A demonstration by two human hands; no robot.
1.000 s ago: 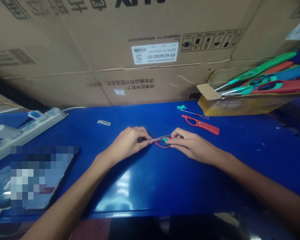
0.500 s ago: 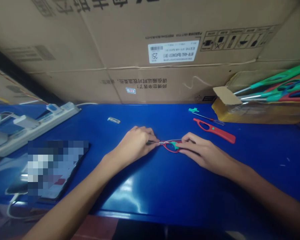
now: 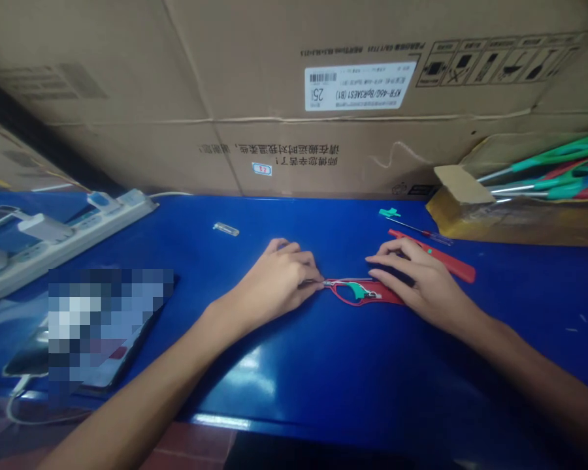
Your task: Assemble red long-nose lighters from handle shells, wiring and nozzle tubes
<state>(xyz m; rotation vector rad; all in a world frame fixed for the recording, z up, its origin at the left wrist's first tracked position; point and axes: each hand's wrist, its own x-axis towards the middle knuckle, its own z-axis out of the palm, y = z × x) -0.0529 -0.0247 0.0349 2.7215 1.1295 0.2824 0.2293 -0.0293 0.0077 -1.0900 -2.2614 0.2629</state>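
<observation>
A red lighter half-shell (image 3: 392,293) lies open side up on the blue table (image 3: 294,385), with a green trigger (image 3: 357,290) and thin wires in it. My left hand (image 3: 289,277) pinches the narrow metal end at its left. My right hand (image 3: 416,271) is over the shell's right part, fingers apart, with nothing between them. Behind my right hand lies a second red shell (image 3: 453,262), partly covered by the fingers. A small green piece (image 3: 389,213) and a screwdriver (image 3: 421,232) are further back.
At the back right, a cardboard box (image 3: 509,219) holds several green and red lighters. A small clear part (image 3: 226,229) lies at the back. On the left are a power strip (image 3: 78,238) and a blurred-out device (image 3: 117,326). Large cardboard (image 3: 255,78) stands behind.
My right hand has come off the green trigger and its fingers have spread, moving right and up. More of the shell now shows. My left hand keeps its pinch. The view has shifted slightly.
</observation>
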